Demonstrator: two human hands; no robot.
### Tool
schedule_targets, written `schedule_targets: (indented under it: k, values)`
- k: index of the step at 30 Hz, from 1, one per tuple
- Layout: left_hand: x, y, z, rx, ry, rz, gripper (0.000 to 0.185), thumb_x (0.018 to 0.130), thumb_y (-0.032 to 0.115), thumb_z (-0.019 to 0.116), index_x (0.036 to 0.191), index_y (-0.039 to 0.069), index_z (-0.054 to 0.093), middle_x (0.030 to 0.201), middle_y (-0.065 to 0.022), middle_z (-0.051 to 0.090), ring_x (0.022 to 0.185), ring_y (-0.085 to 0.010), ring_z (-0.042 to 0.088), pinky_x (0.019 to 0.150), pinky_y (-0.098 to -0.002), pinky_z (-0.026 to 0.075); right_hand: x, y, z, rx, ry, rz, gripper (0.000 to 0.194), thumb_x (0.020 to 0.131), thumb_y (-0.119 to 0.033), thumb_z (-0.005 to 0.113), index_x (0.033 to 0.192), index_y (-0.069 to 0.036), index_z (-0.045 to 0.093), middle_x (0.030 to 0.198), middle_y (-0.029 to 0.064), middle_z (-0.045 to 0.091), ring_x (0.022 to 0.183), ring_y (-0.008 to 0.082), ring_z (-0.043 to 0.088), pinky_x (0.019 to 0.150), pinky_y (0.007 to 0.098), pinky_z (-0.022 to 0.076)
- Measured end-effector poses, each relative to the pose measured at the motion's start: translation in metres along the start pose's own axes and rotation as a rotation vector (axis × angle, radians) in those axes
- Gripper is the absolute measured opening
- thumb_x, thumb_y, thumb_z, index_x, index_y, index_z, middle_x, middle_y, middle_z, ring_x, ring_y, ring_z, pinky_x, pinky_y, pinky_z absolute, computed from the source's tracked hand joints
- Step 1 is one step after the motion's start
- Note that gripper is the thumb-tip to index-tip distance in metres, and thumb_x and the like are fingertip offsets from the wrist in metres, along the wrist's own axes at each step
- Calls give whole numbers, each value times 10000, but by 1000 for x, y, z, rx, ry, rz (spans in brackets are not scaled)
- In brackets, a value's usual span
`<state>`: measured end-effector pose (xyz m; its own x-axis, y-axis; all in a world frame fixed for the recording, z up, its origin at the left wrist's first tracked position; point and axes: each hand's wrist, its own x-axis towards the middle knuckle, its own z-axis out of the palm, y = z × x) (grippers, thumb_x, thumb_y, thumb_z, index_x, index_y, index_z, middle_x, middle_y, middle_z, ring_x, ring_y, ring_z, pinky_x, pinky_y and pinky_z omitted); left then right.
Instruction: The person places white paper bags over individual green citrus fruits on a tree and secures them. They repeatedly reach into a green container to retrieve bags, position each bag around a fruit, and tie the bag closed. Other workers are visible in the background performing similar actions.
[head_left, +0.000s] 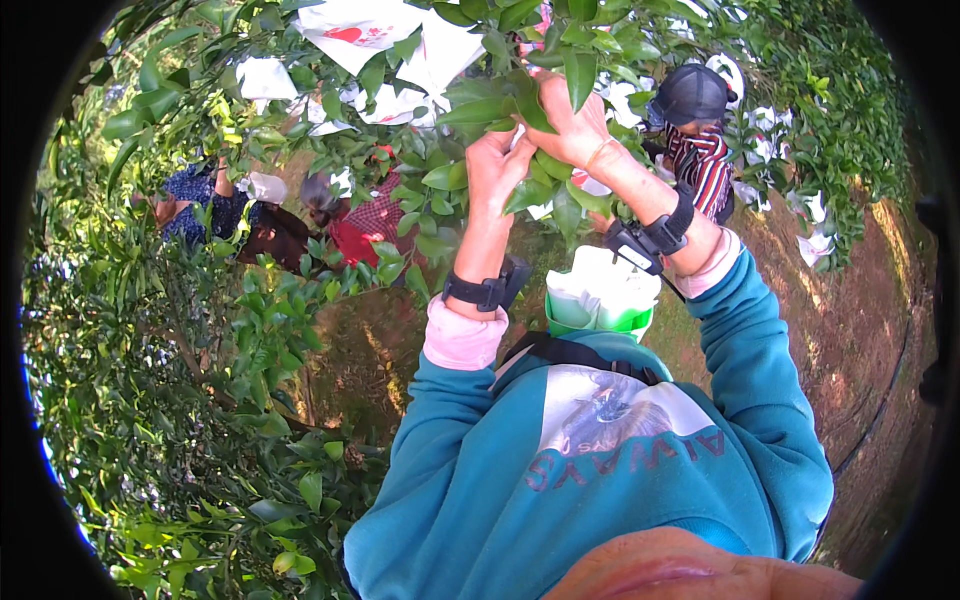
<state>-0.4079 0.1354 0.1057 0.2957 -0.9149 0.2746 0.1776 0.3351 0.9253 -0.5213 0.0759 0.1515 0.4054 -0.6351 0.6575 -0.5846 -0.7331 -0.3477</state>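
Note:
My left hand (495, 165) is raised among the leaves of a fruit tree, its thumb and fingers pinched on a small white piece (517, 135), perhaps the edge of a bag. Close beside it on the right, my right hand (570, 124) reaches into the same leafy twig (480, 105). Leaves cover most of its fingers, so its grip is hidden. White bags with red print (360, 30) hang on the branches above and to the left. At my waist, a green container (559, 319) holds a bundle of white bags (600, 289).
Beyond the branches at left are a co-worker in dark blue (187, 199) and another in red (367, 225). A co-worker in a striped top and dark cap (690, 94) is at upper right. Dense foliage (150, 360) fills the left side. A dark hose or cable (885, 412) crosses the soil at right.

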Motion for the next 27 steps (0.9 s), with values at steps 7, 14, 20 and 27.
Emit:
schedule_targets:
  k: [7,14,20,27]
  values:
    - [-12,-4,16,244,-6,195,260,850,181,661,1002,-27,630,754,-66,644,670,-88,511,626,-277,446,7,4,-13,-5,-123,198,315,600,-302,723,741,-53,591,746,167,614,743,369,609,631,451,470]
    - [-23,8,24,144,-57,147,360,883,39,575,1229,-47,524,1125,-114,619,1009,-156,578,882,-281,447,10,8,-27,-13,-192,322,255,703,-197,646,897,-32,627,928,212,632,845,417,595,693,470,480]
    - [-44,3,-3,123,-7,132,365,883,-53,521,1247,-66,504,1238,-154,580,1159,-204,539,1016,-317,384,16,12,-20,-19,21,228,187,631,-204,650,715,-40,621,733,186,627,759,386,623,649,468,477]
    - [-62,1,-32,121,197,61,288,899,44,551,1172,-48,554,1137,-158,638,1076,-217,595,930,-323,446,29,18,-13,57,80,226,275,590,-293,706,721,-63,631,751,149,633,769,351,633,639,452,477]
